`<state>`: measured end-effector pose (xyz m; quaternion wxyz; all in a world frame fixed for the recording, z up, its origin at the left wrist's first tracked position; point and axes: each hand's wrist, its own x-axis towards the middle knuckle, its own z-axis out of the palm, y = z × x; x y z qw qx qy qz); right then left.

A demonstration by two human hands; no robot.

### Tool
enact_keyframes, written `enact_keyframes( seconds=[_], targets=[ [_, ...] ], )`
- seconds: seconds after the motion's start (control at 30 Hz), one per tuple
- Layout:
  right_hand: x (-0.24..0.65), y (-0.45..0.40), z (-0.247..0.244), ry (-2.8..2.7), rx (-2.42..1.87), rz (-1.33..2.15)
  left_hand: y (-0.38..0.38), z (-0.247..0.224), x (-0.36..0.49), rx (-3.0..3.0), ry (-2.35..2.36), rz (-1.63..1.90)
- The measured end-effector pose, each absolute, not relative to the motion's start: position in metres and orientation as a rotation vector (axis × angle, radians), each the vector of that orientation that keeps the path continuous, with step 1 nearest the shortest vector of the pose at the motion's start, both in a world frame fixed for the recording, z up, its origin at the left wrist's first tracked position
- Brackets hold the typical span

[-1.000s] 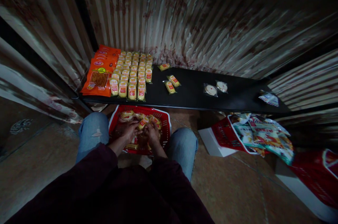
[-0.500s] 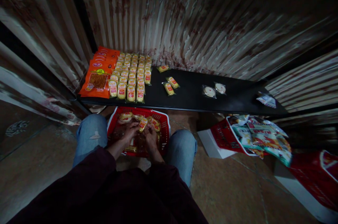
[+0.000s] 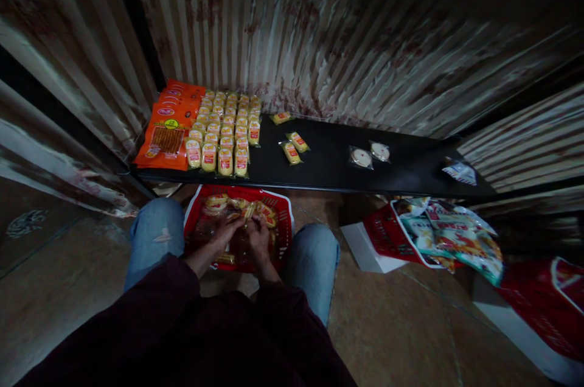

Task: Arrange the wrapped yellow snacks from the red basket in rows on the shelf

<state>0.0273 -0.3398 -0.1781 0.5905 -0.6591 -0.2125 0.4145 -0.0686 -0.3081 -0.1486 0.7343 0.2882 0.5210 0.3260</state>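
Note:
Between my knees stands a red shopping basket [image 3: 288, 216] with several wrapped snack cakes inside. Over it, my left hand [image 3: 228, 231] and my right hand [image 3: 258, 236] are close together, fingers closed on one small yellow wrapped snack cake [image 3: 249, 210]. The cake is turned so that its label hardly shows. Another wrapped cake [image 3: 266, 213] lies in the basket just beyond my right hand. On the shelf above, rows of the same yellow wrapped cakes [image 3: 225, 160] stand packed together at the left.
The black shelf [image 3: 319, 162] also carries orange snack bags [image 3: 164, 137], a few loose yellow cakes [image 3: 291, 152], two round white packets [image 3: 361, 158] and a white-blue packet [image 3: 460, 171]. Right of my knee, a red basket [image 3: 387, 235] holds snack bags [image 3: 456, 229]; another red basket [image 3: 542, 308] stands farther right.
The cake in my hands has turned from label facing up to showing a narrow side. Both hands stay over the basket, and the view has shifted very slightly.

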Motion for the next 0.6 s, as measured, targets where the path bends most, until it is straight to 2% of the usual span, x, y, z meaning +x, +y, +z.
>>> enact_keyframes(
  seconds=[0.3,0.6],
  targets=[
    [0.0236,-0.3419,-0.1703,-0.647,-1.509,0.88,-0.3083,-0.1489,-0.0652,0.412,1.104,0.71],
    [0.0201,-0.3442,-0.169,-0.668,-1.541,0.902,-0.3057,-0.151,-0.0621,0.255,1.048,0.846]
  ],
)
